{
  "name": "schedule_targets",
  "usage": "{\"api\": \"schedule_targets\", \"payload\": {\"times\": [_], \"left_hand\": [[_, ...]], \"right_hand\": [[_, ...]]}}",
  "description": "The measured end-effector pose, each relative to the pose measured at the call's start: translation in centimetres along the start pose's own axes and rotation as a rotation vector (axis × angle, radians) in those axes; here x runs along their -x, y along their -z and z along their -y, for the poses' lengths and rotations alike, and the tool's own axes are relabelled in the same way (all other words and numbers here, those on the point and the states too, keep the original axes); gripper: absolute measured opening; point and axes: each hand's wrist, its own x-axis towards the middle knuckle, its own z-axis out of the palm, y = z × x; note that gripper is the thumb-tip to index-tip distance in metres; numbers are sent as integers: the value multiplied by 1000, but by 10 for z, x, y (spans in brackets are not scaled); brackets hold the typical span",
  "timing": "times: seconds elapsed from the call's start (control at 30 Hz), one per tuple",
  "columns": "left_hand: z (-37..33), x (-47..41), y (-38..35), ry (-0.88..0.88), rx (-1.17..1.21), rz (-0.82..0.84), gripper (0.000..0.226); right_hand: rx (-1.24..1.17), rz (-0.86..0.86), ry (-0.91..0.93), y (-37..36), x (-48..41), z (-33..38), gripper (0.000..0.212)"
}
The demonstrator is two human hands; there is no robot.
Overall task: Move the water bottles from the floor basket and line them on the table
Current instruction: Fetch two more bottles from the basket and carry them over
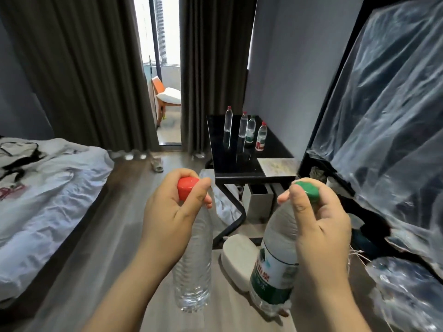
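Observation:
My left hand grips the neck of a clear, label-less water bottle with a red cap, which hangs upright below it. My right hand holds a green-capped bottle with a green label by its neck, also hanging. Both are in the air over the floor, short of the black table. Several bottles stand in a loose row at the table's far end: a red-capped clear one, another red-capped one, a green-labelled one and a red-labelled one. The floor basket is not in view.
A bed with white rumpled bedding fills the left. Clear plastic sheeting on a black frame hangs at the right. A paper sheet lies on the table's near corner. A white cushioned stool and a white bin sit by the table legs.

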Motion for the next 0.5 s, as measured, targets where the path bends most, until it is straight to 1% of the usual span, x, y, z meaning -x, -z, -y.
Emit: {"api": "schedule_targets", "payload": {"times": [0.17,0.3,0.4,0.5], "left_hand": [[53,-74,-2,24,-13,28,31],[100,-143,-15,17,-20,24,26],[131,-199,-30,12,-44,27,18],[154,-253,-44,16,-71,37,17]], "right_hand": [[12,7,-11,-57,-58,-40,29],[5,9,-10,-105,-119,-82,32],[-16,14,9,-138,-172,-112,27],[-34,40,-2,-168,-224,-137,20]]}}
